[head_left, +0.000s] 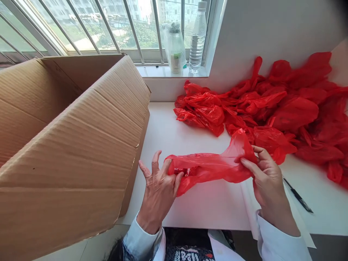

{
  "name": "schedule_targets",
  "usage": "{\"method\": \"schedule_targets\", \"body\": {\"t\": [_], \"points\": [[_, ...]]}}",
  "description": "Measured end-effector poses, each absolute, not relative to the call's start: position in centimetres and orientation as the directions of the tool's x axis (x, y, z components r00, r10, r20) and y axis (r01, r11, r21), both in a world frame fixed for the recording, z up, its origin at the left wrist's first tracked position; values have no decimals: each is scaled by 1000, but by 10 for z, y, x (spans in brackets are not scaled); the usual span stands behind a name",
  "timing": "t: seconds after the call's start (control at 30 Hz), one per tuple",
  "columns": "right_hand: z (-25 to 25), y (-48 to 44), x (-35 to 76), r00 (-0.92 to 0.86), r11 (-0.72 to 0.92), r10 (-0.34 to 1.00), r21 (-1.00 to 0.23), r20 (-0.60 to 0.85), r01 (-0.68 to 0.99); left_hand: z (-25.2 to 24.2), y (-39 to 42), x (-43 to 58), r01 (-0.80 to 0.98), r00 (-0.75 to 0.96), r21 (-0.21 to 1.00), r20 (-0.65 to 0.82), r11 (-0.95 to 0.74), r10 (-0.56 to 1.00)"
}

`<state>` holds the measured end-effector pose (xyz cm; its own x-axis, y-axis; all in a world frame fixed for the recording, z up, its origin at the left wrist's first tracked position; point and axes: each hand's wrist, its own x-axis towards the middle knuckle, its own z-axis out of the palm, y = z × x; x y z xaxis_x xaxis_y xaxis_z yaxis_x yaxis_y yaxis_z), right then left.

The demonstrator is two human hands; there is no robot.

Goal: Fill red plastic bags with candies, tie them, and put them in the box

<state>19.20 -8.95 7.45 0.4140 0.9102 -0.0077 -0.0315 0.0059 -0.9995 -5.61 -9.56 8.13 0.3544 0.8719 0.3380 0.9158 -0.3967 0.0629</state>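
A thin red plastic bag (214,166) is stretched sideways between my two hands above the white table. My left hand (160,185) pinches its left end between thumb and index finger, the other fingers spread upward. Beside that thumb, a small darker red item with white marks shows at the bag; what it is I cannot make out. At the bag's right end, my right hand (268,177) grips the plastic between thumb and fingers.
A big open cardboard box (81,156) stands at the left. Many crumpled red bags (288,108) lie along the wall at the right. A black pen (299,195) lies on the table (201,206). On the windowsill stand a water bottle (197,40) and a wrapped jar (175,50).
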Motion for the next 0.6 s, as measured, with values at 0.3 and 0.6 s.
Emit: {"method": "schedule_targets", "body": {"t": [0.3,0.6], "points": [[144,-137,156,166,424,762,-675,626,603,88,-95,-52,835,493,135,248,-534,834],[49,-95,155,-238,343,938,-555,254,758,90,-93,-68,873,452,87,226,-480,863]]}}
